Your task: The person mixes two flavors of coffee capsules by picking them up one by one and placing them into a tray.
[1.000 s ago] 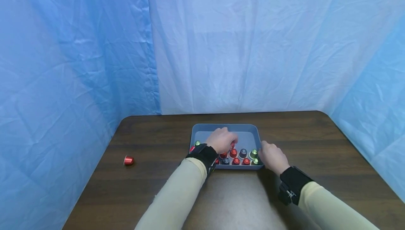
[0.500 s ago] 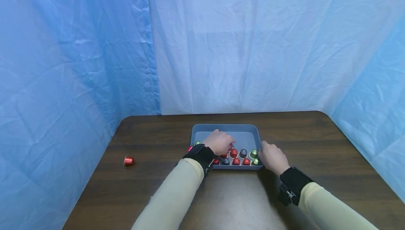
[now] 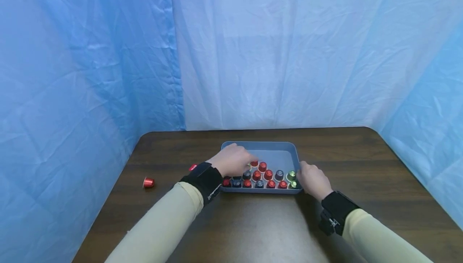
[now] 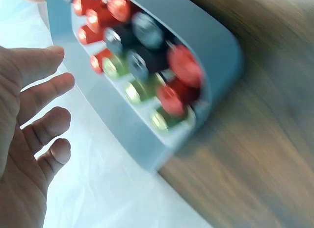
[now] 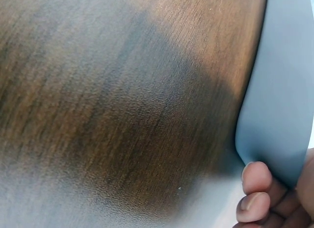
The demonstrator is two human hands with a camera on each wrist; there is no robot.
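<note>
A grey-blue tray (image 3: 278, 146) holds rows of coffee capsules (image 3: 268, 174) in red, dark blue and green, filling mostly its near part. My left hand (image 3: 233, 160) is over the tray's left side, covering some capsules. In the left wrist view its fingers (image 4: 46, 127) are parted and hold nothing. My right hand (image 3: 314, 180) grips the tray's right wall near the front corner. Curled fingertips (image 5: 256, 176) show against the tray wall (image 5: 279, 90) in the right wrist view.
On the dark wooden table (image 3: 173, 150), one red capsule (image 3: 148, 182) lies well to the left. Another red capsule (image 3: 193, 167) shows beside my left wrist, left of the tray. Blue sheeting (image 3: 231, 54) stands behind and along both sides.
My left hand has let go of a red capsule, which now stands in the tray behind the others, and has moved left. My right hand has kept its grip on the tray.
</note>
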